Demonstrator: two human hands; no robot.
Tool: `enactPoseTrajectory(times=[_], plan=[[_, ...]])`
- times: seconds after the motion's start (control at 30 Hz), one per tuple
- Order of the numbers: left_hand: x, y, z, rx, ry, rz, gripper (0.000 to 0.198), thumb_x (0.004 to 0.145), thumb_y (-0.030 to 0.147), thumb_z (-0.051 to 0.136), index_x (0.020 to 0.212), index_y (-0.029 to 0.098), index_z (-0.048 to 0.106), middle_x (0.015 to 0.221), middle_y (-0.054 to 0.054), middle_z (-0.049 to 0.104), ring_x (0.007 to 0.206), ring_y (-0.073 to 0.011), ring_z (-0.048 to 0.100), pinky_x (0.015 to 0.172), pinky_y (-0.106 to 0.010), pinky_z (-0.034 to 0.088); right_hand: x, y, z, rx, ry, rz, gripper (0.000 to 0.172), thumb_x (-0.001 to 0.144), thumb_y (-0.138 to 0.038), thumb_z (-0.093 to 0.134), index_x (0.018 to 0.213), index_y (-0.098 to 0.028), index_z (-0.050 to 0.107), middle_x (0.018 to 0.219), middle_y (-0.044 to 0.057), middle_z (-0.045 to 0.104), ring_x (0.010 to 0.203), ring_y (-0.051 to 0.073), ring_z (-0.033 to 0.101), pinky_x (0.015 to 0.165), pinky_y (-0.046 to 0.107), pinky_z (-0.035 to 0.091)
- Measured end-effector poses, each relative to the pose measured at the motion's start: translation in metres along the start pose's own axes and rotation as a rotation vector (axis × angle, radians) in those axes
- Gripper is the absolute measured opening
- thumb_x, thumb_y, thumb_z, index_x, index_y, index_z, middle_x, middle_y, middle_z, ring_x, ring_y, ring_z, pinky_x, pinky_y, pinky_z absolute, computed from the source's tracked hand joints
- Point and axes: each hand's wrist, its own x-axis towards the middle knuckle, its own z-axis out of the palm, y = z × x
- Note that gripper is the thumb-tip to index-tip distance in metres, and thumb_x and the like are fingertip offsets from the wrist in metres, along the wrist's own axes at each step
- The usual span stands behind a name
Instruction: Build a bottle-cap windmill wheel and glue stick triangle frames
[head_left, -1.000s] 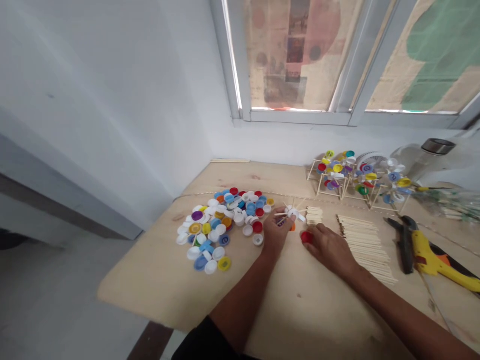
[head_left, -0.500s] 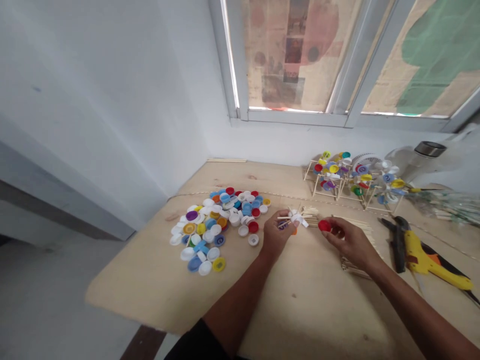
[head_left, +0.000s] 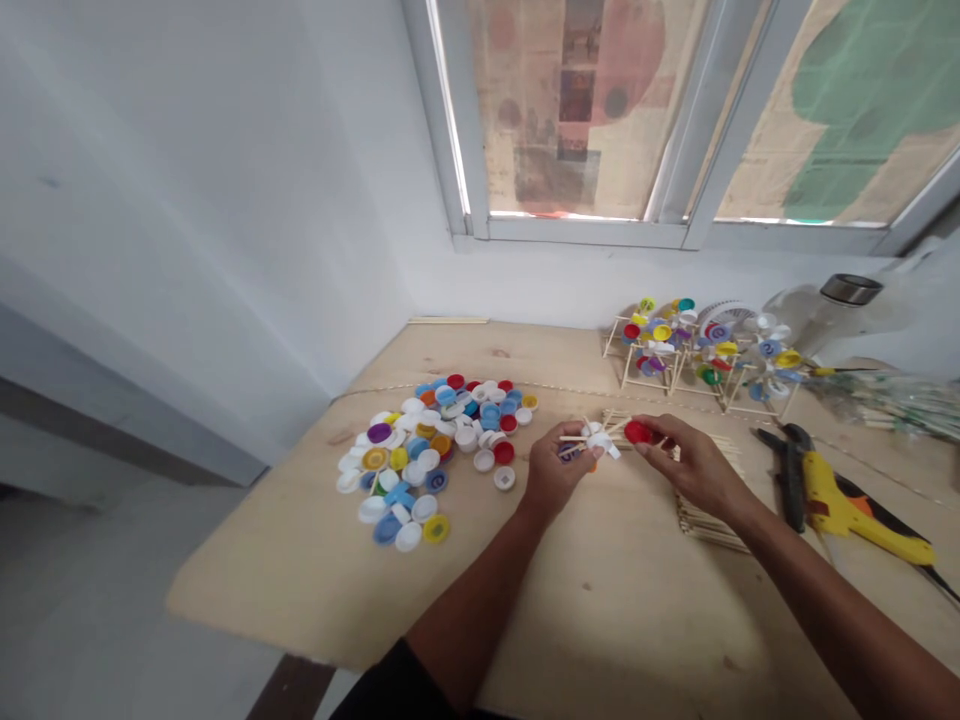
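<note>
Over the middle of the wooden table, my left hand (head_left: 553, 467) pinches a small wheel of thin wooden sticks with a white hub (head_left: 599, 438). Its sticks fan outward, and a blue and an orange cap show at its lower side. Closed on a red bottle cap (head_left: 638, 432), my right hand (head_left: 694, 462) is just right of the wheel. The cap is at the tip of a stick; whether they touch I cannot tell. To the left of my hands spreads a pile of bottle caps (head_left: 427, 457) in white, blue, red, yellow and orange.
Finished-looking cap wheels on stick stands (head_left: 660, 345) line the back right by the wall. A yellow glue gun (head_left: 862, 510) and dark pliers (head_left: 789, 475) lie at the right. Stacked sticks (head_left: 709, 520) sit under my right forearm. A clear bottle (head_left: 840, 310) stands behind.
My right hand has brought the red bottle cap leftward, close to the stick wheel. My left hand holds the wheel nearly still. The view has shifted slightly.
</note>
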Motion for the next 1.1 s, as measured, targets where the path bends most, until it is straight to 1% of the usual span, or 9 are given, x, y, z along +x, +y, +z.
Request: enactPoseTrajectory(times=[0.13, 0.23, 0.33, 0.57, 0.83, 1.1], plan=[[-0.001, 0.003, -0.001, -0.008, -0.035, -0.022, 0.026, 0.062, 0.029, 0.073, 0.083, 0.015, 0.066, 0.067, -0.001, 0.062, 0.056, -0.0098, 0.053, 0.054, -0.020, 0.045, 0.002, 0.001, 0.000, -0.011, -0.045, 0.001, 0.035, 0.084, -0.038, 0.050, 0.113, -0.020, 0.058, 0.095, 0.008, 0.064, 0.080, 0.018, 0.059, 0.067, 0.031, 0.048], [-0.002, 0.004, -0.001, -0.023, -0.061, -0.040, 0.026, 0.062, 0.029, 0.074, 0.082, 0.015, 0.067, 0.065, -0.001, 0.061, 0.056, -0.0095, 0.052, 0.052, -0.019, 0.044, 0.004, -0.001, -0.001, -0.023, -0.073, 0.002, 0.033, 0.085, -0.039, 0.048, 0.110, -0.020, 0.060, 0.093, 0.007, 0.064, 0.081, 0.018, 0.059, 0.067, 0.030, 0.047], [-0.001, 0.003, -0.001, -0.057, -0.061, -0.071, 0.027, 0.059, 0.030, 0.075, 0.081, 0.015, 0.067, 0.062, 0.000, 0.060, 0.053, -0.0094, 0.051, 0.049, -0.019, 0.043, 0.005, -0.002, -0.002, -0.038, -0.096, -0.015, 0.031, 0.086, -0.040, 0.047, 0.106, -0.021, 0.061, 0.092, 0.007, 0.065, 0.080, 0.018, 0.059, 0.065, 0.030, 0.047], [0.000, 0.007, 0.002, -0.146, -0.052, -0.137, 0.031, 0.056, 0.030, 0.078, 0.079, 0.013, 0.066, 0.062, 0.000, 0.062, 0.049, -0.0075, 0.049, 0.048, -0.020, 0.041, 0.005, -0.006, -0.005, -0.056, -0.109, -0.042, 0.030, 0.086, -0.039, 0.046, 0.104, -0.021, 0.062, 0.092, 0.007, 0.066, 0.081, 0.018, 0.060, 0.070, 0.032, 0.047], [-0.001, 0.006, 0.003, -0.192, -0.040, -0.168, 0.035, 0.052, 0.030, 0.080, 0.078, 0.013, 0.065, 0.066, -0.002, 0.065, 0.052, -0.0087, 0.053, 0.048, -0.019, 0.041, 0.005, -0.008, -0.012, -0.059, -0.190, -0.095, 0.029, 0.088, -0.039, 0.042, 0.100, -0.023, 0.063, 0.099, 0.007, 0.066, 0.088, 0.020, 0.059, 0.073, 0.034, 0.048], [0.001, 0.002, 0.002, -0.208, -0.058, -0.191, 0.037, 0.052, 0.033, 0.080, 0.079, 0.013, 0.066, 0.067, -0.002, 0.066, 0.051, -0.0090, 0.054, 0.048, -0.020, 0.043, 0.003, -0.008, -0.015, -0.042, -0.237, -0.076, 0.031, 0.090, -0.039, 0.040, 0.102, -0.024, 0.063, 0.109, 0.006, 0.065, 0.096, 0.020, 0.060, 0.081, 0.034, 0.048]])
